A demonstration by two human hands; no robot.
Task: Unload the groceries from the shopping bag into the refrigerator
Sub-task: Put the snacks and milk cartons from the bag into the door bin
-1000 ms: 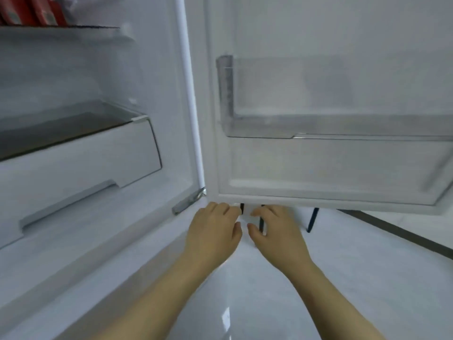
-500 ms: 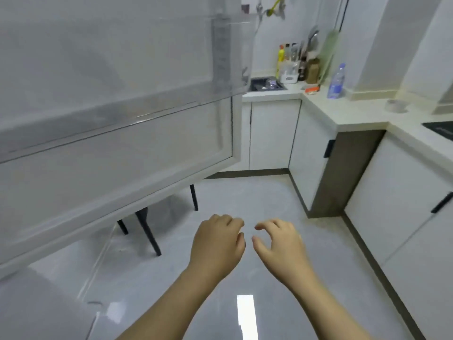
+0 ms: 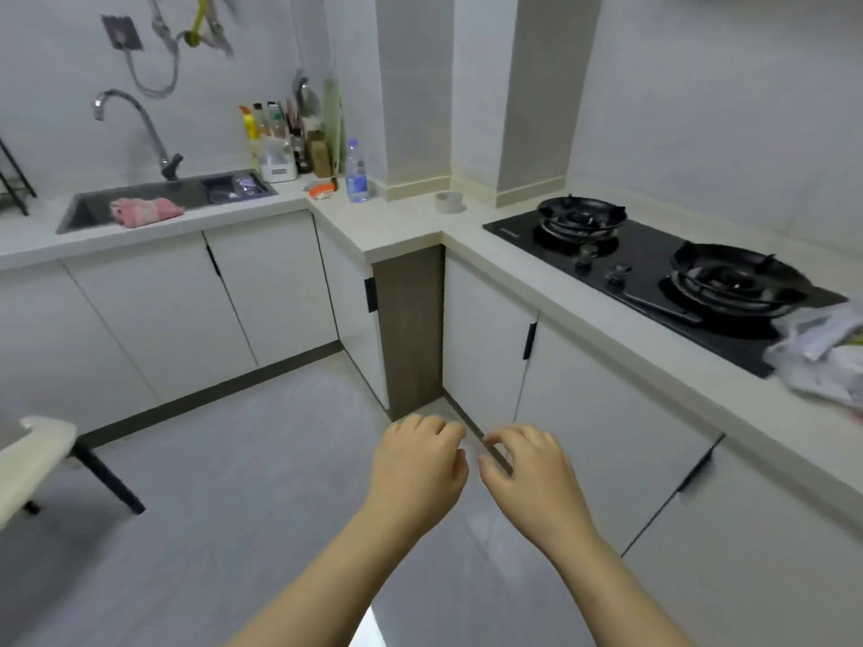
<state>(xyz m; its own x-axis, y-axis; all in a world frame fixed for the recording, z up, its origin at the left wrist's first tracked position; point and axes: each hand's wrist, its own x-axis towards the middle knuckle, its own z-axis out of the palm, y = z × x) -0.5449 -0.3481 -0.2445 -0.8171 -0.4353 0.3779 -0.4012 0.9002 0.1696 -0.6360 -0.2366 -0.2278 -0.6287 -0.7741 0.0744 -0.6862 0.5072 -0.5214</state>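
While both are hanging empty in front of the body, the left hand [image 3: 418, 464] and right hand [image 3: 527, 469] are hovering close together above the floor. Their fingers are loosely curled around nothing, probably so they are free for the next item. The crumpled shopping bag [image 3: 819, 354] is lying on the table [image 3: 700, 371] at far right, just beside the stove [image 3: 654, 282]. It is partly cut off by the frame edge. The refrigerator is not showing here.
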